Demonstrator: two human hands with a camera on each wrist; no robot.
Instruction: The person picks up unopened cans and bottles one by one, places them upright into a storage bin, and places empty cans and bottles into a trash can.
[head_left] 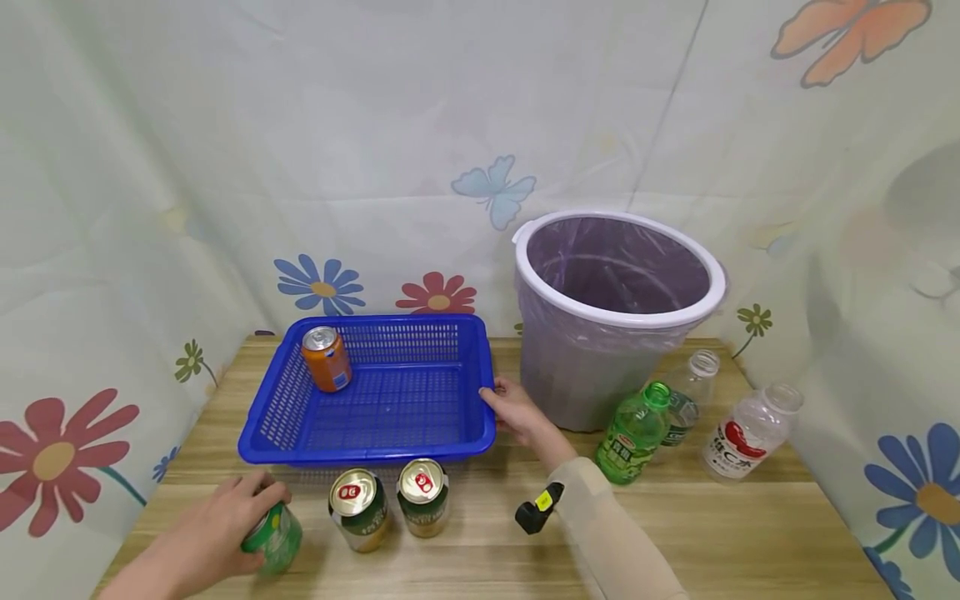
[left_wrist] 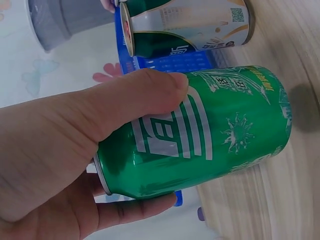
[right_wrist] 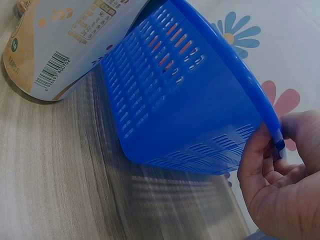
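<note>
My left hand (head_left: 228, 525) grips a green soda can (left_wrist: 215, 125), thumb on one side and fingers on the other, at the table's front left. With my right hand (head_left: 517, 408) I pinch the right rim of a blue plastic basket (head_left: 480, 350); the right wrist view shows the fingers (right_wrist: 255, 155) curled round that rim. An orange can (head_left: 327, 360) stands inside the basket at its left. Two green-and-gold cans, one left (head_left: 358, 510) and one right (head_left: 423, 497), stand upright in front of the basket, to the right of my left hand.
A grey trash bin (head_left: 577, 375) with a clear liner stands behind my right arm. To its right are a green plastic bottle (head_left: 633, 433), a clear bottle (head_left: 693, 387) and a clear bottle with a red-and-white label (head_left: 750, 433). A floral curtain (head_left: 375, 150) hangs behind the wooden table (head_left: 480, 550).
</note>
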